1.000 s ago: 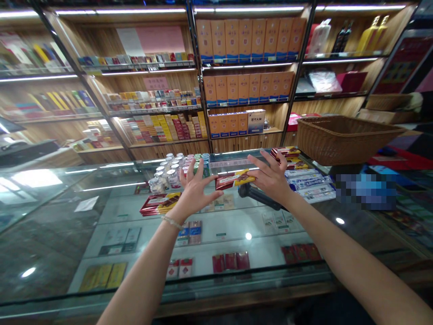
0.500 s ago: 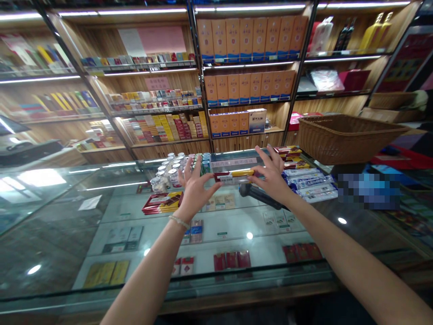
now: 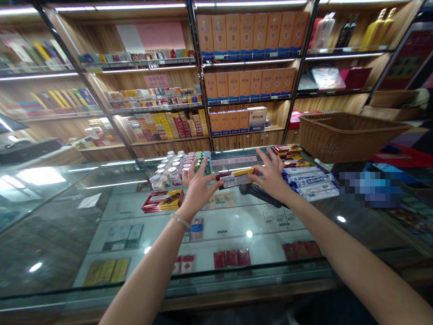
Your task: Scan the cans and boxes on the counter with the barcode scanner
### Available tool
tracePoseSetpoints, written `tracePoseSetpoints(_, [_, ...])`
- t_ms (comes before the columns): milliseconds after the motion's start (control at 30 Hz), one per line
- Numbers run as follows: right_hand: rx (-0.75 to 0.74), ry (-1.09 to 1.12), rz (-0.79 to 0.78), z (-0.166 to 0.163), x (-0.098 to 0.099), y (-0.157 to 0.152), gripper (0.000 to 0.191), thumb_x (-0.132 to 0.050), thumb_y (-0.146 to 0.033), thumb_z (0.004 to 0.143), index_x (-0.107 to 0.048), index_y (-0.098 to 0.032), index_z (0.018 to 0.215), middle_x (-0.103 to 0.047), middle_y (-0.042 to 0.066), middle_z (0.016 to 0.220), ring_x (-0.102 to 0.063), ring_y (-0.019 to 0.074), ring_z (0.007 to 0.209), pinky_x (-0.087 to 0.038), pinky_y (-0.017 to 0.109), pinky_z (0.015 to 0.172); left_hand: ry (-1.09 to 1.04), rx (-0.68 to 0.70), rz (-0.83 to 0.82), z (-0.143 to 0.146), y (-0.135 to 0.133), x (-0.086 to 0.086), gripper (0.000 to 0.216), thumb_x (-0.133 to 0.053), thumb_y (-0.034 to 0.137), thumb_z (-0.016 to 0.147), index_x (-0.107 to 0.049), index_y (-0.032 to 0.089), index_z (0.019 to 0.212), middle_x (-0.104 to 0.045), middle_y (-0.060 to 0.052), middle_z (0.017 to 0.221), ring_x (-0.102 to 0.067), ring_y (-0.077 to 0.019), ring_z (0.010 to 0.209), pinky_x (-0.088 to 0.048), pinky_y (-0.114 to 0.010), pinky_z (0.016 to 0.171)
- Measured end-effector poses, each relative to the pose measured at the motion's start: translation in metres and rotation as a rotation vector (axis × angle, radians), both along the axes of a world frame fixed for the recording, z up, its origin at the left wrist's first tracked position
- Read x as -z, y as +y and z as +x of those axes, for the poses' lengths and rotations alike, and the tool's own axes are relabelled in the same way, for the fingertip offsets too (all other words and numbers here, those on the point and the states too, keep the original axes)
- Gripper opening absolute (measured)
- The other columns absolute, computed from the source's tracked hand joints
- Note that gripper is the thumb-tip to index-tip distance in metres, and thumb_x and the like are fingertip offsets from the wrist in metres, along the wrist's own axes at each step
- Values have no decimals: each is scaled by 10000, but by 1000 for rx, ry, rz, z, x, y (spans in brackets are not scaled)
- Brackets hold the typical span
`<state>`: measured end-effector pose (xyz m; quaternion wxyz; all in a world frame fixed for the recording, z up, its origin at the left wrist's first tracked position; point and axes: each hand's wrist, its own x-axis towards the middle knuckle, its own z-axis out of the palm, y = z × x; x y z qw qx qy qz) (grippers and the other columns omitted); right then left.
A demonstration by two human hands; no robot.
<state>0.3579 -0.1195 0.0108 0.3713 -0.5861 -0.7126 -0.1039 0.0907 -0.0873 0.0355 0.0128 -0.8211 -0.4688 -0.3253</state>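
Between my two hands hangs a red and yellow wrapped chocolate bar (image 3: 236, 178), held above the glass counter with a pale printed side toward me. My left hand (image 3: 199, 187) pinches its left end between thumb and forefinger, the other fingers spread upward. At the right end, the thumb and forefinger of my right hand (image 3: 270, 177) close on it. A stack of similar red and yellow bars (image 3: 163, 201) lies left of my left hand. More of these bars (image 3: 289, 155) are piled beyond my right hand. Below the held bar rests a dark handheld device (image 3: 259, 194), partly covered by my right hand.
Several lidded jars (image 3: 169, 171) and small coloured containers (image 3: 202, 162) stand behind my left hand. Blue and white packets (image 3: 309, 182) lie to the right, below a wicker basket (image 3: 348, 135). Cigarette-like packs show under the glass counter top (image 3: 216, 253). Orange boxes (image 3: 250, 36) fill the back shelves.
The bar has tilted between my fingers, so more of its pale printed side shows. My left hand has shifted slightly right; my right hand stays nearly in place.
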Motion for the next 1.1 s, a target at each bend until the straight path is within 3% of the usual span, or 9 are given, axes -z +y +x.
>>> tracePoseSetpoints(167, [15, 42, -10, 1, 1, 2, 330, -555, -501, 966, -743, -243, 882, -397, 71, 1671, -210, 384, 1564, -191, 711, 1164, -5, 11, -32, -2, 1, 0, 199, -678, 440, 914, -813, 294, 921, -370, -16, 1687, -160, -376, 1607, -76, -735, 1245])
tracePoseSetpoints(433, [5, 58, 1, -3, 0, 1, 355, -533, -522, 979, -751, -255, 894, -410, 64, 1665, -240, 390, 1556, -200, 715, 1164, -73, -21, -7, -2, 6, 5, 182, -684, 428, 903, -797, 299, 841, -415, 26, 1661, -195, -376, 1594, -83, -730, 1247])
tracePoseSetpoints(533, [35, -13, -12, -4, -2, -2, 360, -552, -545, 968, -752, -265, 1074, -350, 85, 1695, -194, 404, 1577, -202, 720, 1173, -112, -45, 3, -4, 9, 6, 202, -678, 449, 903, -792, 295, 841, -431, 26, 1653, -197, -390, 1588, -108, -742, 1237])
tracePoseSetpoints(667, [129, -182, -120, -8, 1, -12, 765, -598, -663, 906, -504, -218, 1522, -190, 180, 1737, -69, 451, 1599, -139, 758, 1192, -148, -134, 1, -9, 12, 5, 209, -668, 447, 905, -791, 288, 849, -432, 19, 1653, -191, -408, 1587, -130, -745, 1234])
tracePoseSetpoints(767, [167, -307, -239, -12, 8, -19, 969, -577, -745, 875, -381, -133, 1600, -182, 254, 1719, -55, 473, 1595, -79, 779, 1193, -191, -187, 0, -13, 15, 7, 206, -664, 436, 899, -790, 280, 851, -438, 25, 1649, -208, -409, 1581, -154, -719, 1250])
tracePoseSetpoints(967, [215, -318, -390, -18, 26, -20, 1023, -473, -805, 888, -320, -118, 1631, -127, 277, 1720, -31, 505, 1587, -123, 879, 1097, -229, -197, 26, -15, 22, 19, 205, -665, 449, 883, -790, 290, 848, -510, 38, 1596, -281, -391, 1551, -199, -678, 1263])
tracePoseSetpoints(1100, [193, -292, -435, -19, 36, -17, 1032, -450, -817, 887, -286, -135, 1645, -130, 271, 1722, -50, 494, 1589, -167, 876, 1092, -228, -192, 10, -14, 22, 22, 219, -662, 459, 879, -801, 291, 863, -526, 30, 1584, -281, -391, 1551, -214, -671, 1263])
